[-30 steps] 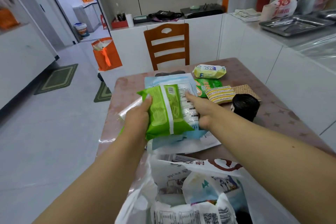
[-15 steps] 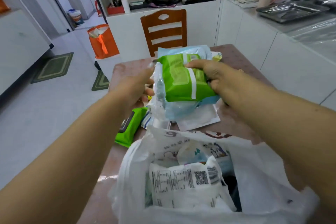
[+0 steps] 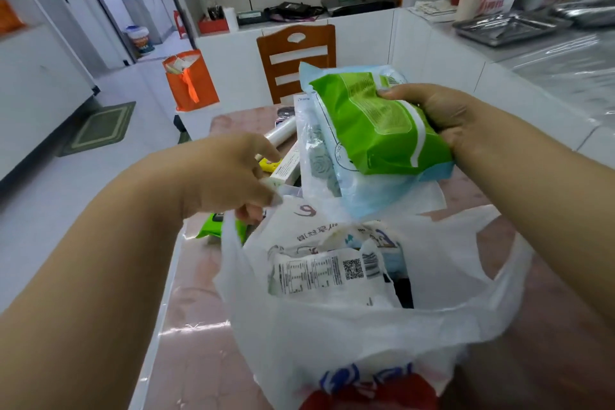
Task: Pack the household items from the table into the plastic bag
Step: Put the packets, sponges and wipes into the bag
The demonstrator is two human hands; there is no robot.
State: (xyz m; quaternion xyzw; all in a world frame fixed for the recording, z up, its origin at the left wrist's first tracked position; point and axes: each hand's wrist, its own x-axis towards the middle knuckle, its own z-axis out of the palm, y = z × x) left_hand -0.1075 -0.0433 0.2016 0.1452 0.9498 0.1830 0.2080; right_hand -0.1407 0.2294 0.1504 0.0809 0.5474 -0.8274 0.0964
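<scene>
The white plastic bag [image 3: 366,326] stands open at the near edge of the counter [image 3: 196,303], its mouth gaping upward; red and blue printing shows on its front wall at 6 o'clock, too blurred to read. Inside lies a white packet [image 3: 327,271] with a QR code, a barcode and a block of small print that cannot be made out, and behind it more printed packaging with inverted characters and a dark red curl like a "6". The left hand [image 3: 229,176] comes in from 8 o'clock, forearm stretched over the counter edge, fingers pinched shut on the bag's left handle [image 3: 233,226] and lifting it. The right hand [image 3: 442,116] reaches in from 3 o'clock, thumb on top and fingers curled beneath, gripping a green wipes pack [image 3: 376,123] stacked on a pale blue packet [image 3: 336,176]; both are held in the air just above the bag's far rim. The green pack's long axis runs from 11 o'clock down to 4 o'clock, with a white stripe near its lower end; its faint lettering is illegible. A second green pack [image 3: 213,226] lies on the counter just left of the bag, under the left hand. Beyond the left hand lie a long white box [image 3: 283,170] and a clear roll [image 3: 281,133]. A wooden chair [image 3: 296,60] stands at 12 o'clock.
</scene>
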